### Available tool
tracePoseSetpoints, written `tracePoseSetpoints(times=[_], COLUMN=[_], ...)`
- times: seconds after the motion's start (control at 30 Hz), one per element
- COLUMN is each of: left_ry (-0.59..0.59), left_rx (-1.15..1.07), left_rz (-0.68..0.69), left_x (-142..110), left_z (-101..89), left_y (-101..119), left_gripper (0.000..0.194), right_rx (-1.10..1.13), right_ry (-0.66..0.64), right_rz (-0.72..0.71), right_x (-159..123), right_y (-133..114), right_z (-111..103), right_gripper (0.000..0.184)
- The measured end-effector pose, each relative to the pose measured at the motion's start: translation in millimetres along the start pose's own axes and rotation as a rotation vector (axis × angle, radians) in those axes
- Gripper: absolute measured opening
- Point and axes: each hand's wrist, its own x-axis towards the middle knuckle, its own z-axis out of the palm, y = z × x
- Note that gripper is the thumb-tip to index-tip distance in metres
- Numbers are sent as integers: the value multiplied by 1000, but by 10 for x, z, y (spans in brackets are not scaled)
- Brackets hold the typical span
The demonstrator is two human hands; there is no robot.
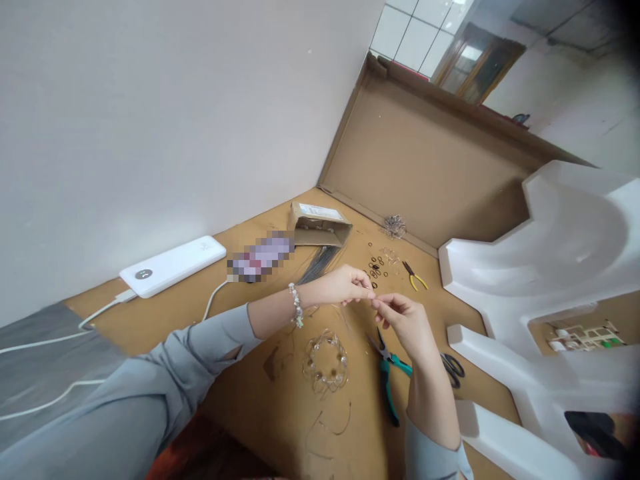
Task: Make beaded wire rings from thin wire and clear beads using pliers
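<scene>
Teal-handled pliers [385, 367] lie handily by the right hand [407, 327], which meets the left hand [345, 283] in tight pinches, likely steadying something too tiny to tell.

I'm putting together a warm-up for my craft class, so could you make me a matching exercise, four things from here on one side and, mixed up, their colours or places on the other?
1. Power bank
2. Small pliers
3. Big pliers
4. Bracelet

A. Teal handles
B. Around the wrist of the left hand
C. White, near the wall
D. Yellow handles

Pairs: 1-C, 2-D, 3-A, 4-B
</scene>
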Motion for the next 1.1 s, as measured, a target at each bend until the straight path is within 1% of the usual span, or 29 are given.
tracePoseSetpoints(times=[0.07,0.13,0.23,0.33,0.37,0.43,0.5,0.57,0.67,0.73,0.83,0.9,0.97,1.03,1.1], left_ry=[23,14,-10,-1,-2,-12,-37,-62,-67,-79,-144,-174,-183,-209,-258], left_rx=[0,-9,-28,-47,-53,-50,-24,17,23,-17,-117,-160,-173,-201,-263], left_rz=[8,10,2,3,5,-1,-19,-33,-33,-44,-62,-68,-72,-84,-100], left_x=[-2,-24,-90,-157,-169,-171,-150,-124,-108,-111,-110,-100,-91,-89,-95], left_z=[-10,-25,-36,-24,-18,-6,7,17,19,9,-13,-24,-32,-42,-59], left_y=[18,66,173,266,281,280,242,192,146,142,147,143,133,125,121], left_gripper=[28,29,26,18,16,14,12,9,10,10,8,7,8,10,12], right_rx=[-30,-75,-236,-575,-712,-937,-1065,-1126,-1168,-1217,-1268,-1269,-1254,-1219,-1187], right_ry=[-2,7,8,-25,-16,-55,-104,-122,-160,-148,-100,-87,-93,-84,-6], right_rz=[-8,-7,22,52,60,99,173,200,172,169,183,169,122,40,-58], right_x=[-43,-109,-259,-491,-581,-753,-879,-934,-899,-843,-778,-762,-766,-777,-787], right_y=[-3,3,84,291,383,576,749,868,924,909,872,861,866,880,886], right_z=[-41,-100,-206,-275,-282,-271,-244,-218,-187,-161,-120,-112,-139,-206,-307], right_gripper=[37,40,46,50,55,70,82,86,81,76,58,45,39,37,33])
